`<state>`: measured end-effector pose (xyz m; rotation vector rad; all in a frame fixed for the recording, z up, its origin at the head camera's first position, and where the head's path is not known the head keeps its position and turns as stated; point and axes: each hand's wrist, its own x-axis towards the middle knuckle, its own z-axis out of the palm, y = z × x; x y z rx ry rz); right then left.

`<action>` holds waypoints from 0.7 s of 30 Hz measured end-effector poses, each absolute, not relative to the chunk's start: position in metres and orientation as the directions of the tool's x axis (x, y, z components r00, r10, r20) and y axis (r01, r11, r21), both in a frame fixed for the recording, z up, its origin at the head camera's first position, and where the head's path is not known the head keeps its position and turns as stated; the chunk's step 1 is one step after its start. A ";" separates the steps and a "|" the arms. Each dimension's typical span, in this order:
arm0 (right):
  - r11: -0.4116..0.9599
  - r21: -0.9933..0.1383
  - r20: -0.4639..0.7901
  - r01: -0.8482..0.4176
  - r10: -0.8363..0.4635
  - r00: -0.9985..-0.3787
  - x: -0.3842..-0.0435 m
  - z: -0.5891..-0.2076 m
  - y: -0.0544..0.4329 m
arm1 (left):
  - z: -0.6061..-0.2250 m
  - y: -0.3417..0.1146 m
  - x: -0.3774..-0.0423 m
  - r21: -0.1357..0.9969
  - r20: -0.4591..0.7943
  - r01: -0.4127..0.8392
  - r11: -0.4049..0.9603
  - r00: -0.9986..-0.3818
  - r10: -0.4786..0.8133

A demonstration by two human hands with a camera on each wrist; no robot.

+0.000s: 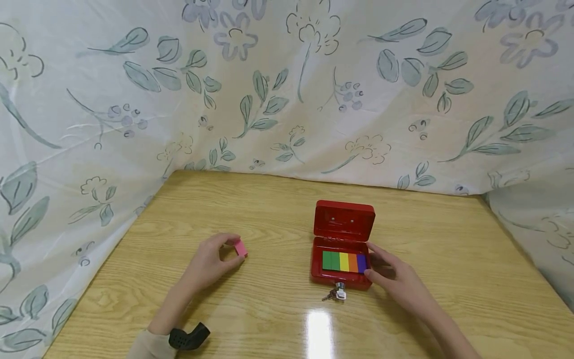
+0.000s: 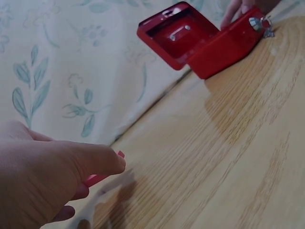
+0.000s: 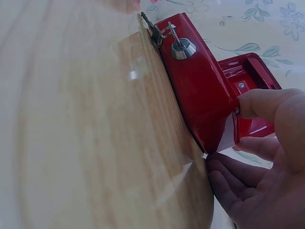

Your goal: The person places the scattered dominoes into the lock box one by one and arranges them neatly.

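My left hand pinches a pink block between thumb and fingers, low over the left of the table. To the right stands a red cash box with its lid raised. Inside it lies a row of coloured blocks: green, yellow, orange and purple. My right hand holds the box by its right side, thumb on the rim near the front corner, other fingers farther back. In the left wrist view, my thumb partly hides the pink block.
Keys hang from the lock on the box's front. Wood-grained table lies under everything. A floral cloth hangs behind the table and along its sides. A black strap piece sits at my left wrist.
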<state>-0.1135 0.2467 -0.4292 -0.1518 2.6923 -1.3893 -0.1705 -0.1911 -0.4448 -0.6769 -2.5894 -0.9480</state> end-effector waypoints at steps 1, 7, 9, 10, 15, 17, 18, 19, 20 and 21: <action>0.576 -0.816 -0.049 -0.040 -0.138 -0.989 -0.113 -0.430 0.247 | -0.445 -0.191 -0.171 0.521 0.432 0.530 0.669 -0.840 0.328; 0.573 -0.818 -0.038 -0.049 -0.139 -0.990 -0.113 -0.431 0.248 | -0.445 -0.187 -0.170 0.528 0.433 0.537 0.658 -0.837 0.335; 0.568 -0.821 -0.033 -0.052 -0.139 -0.990 -0.113 -0.432 0.248 | -0.444 -0.186 -0.169 0.531 0.432 0.536 0.656 -0.837 0.335; 0.567 -0.822 -0.031 -0.054 -0.138 -0.990 -0.113 -0.432 0.248 | -0.443 -0.185 -0.170 0.531 0.433 0.537 0.655 -0.837 0.335; 0.568 -0.821 -0.027 -0.057 -0.138 -0.990 -0.114 -0.431 0.250 | -0.442 -0.182 -0.169 0.537 0.432 0.541 0.647 -0.835 0.340; 0.567 -0.821 -0.026 -0.060 -0.142 -0.990 -0.114 -0.431 0.250 | -0.442 -0.182 -0.167 0.542 0.431 0.543 0.641 -0.835 0.343; 0.569 -0.820 -0.026 -0.061 -0.144 -0.989 -0.114 -0.431 0.250 | -0.442 -0.181 -0.167 0.546 0.429 0.543 0.639 -0.835 0.343; 0.567 -0.821 -0.025 -0.063 -0.145 -0.989 -0.114 -0.431 0.250 | -0.443 -0.181 -0.166 0.547 0.428 0.541 0.639 -0.836 0.343; 0.566 -0.822 -0.023 -0.065 -0.147 -0.989 -0.113 -0.431 0.250 | -0.443 -0.181 -0.165 0.548 0.428 0.541 0.638 -0.837 0.342; 0.565 -0.822 -0.022 -0.067 -0.149 -0.989 -0.113 -0.431 0.250 | -0.443 -0.180 -0.165 0.548 0.428 0.540 0.639 -0.837 0.342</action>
